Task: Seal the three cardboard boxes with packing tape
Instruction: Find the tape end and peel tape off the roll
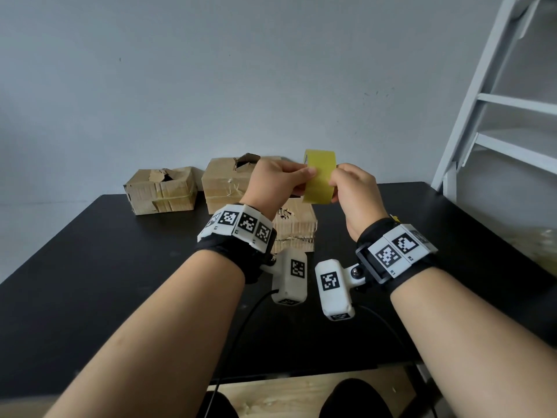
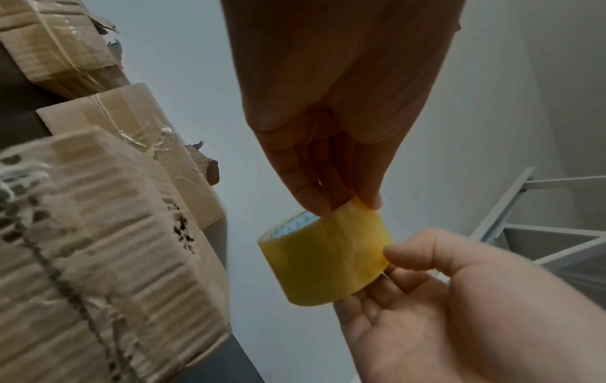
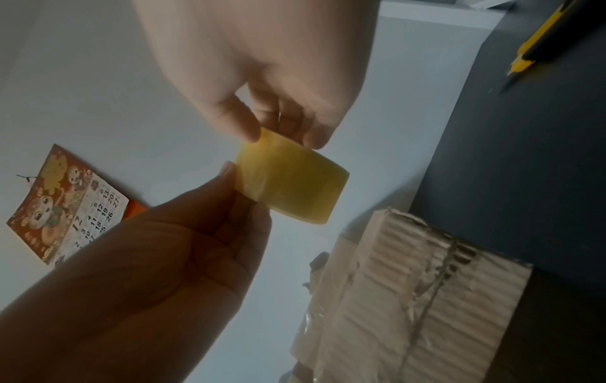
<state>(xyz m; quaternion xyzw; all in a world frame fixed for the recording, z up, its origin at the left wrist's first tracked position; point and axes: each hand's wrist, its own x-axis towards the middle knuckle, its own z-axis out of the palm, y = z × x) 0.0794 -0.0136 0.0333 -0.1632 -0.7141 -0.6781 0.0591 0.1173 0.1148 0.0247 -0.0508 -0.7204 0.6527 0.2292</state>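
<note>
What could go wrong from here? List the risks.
1. The left hand pinches only the free end of the tape roll, so that end might slip and stick back on.
2. The nearest box is torn and crushed, so tape may bond poorly.
3. The utility knife lies off to the side, so reaching for it may be awkward.

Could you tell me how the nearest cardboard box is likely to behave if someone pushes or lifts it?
The nearest box sits flat on the table, so it would probably slide rather than tip. Its walls look crushed and ribbed, with a torn top, so it may flex or dent under a firm grip. It is probably light for its size, though its contents are hidden.
</note>
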